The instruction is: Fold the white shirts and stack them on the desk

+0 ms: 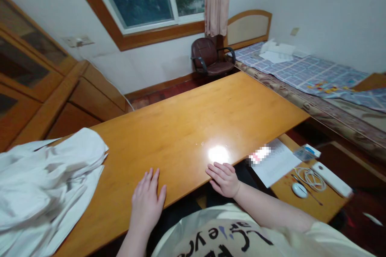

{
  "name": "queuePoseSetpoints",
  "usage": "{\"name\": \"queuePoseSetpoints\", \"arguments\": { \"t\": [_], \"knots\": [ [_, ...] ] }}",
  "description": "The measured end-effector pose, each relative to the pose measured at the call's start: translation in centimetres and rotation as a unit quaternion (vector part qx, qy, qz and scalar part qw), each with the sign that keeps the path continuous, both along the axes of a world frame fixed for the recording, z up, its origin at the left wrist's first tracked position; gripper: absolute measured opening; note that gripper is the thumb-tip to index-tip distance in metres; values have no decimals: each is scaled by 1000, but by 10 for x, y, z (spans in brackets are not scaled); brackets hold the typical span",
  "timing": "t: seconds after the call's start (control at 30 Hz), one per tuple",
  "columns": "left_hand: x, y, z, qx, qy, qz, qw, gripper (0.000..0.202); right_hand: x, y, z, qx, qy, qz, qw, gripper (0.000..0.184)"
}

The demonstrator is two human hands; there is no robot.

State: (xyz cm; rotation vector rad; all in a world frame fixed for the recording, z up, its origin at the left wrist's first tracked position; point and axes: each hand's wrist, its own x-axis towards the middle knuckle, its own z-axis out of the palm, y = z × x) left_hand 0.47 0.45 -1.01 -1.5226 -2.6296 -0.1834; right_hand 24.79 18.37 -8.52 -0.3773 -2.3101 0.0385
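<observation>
My left hand lies palm down on the table, fingers a bit spread, gripping nothing. My right hand is flat over the near edge, fingers almost together and nearly straight, gripping nothing either. So the table is right under both sets of fingers. Looks like I'm just resting or steadying them: no pinch, no load. The right one probably sits at the edge because my body is so close.

Cloth: white, left of my left fingers, well apart from them, heaped in loose folds on the table's left end. Its left part is out of view; can't tell if it's a garment. Probably bunched there simply because nobody folded it.

Right of my right fingers, lower than the tabletop: a wooden board with paper, a mouse, a looped cable and a white bar. Likely kept there for reach; loops probably save space. Far ahead of my fingers, past the table: chair; bed to its right.
</observation>
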Motion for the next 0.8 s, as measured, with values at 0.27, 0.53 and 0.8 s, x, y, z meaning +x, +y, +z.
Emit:
{"name": "queuePoseSetpoints", "arguments": {
  "t": [0.27,0.53,0.8],
  "knots": [
    [2,-5,-3,3,-32,6,999,49,7,-4,25,-59,-89,18,994,44],
    [-36,24,23,93,-83,-47,991,33,-30,39,80,-246,-149,95,953,40],
    [-97,122,22,82,-61,-38,994,26,-163,125,88,-215,-205,37,954,55]
  ]
}}
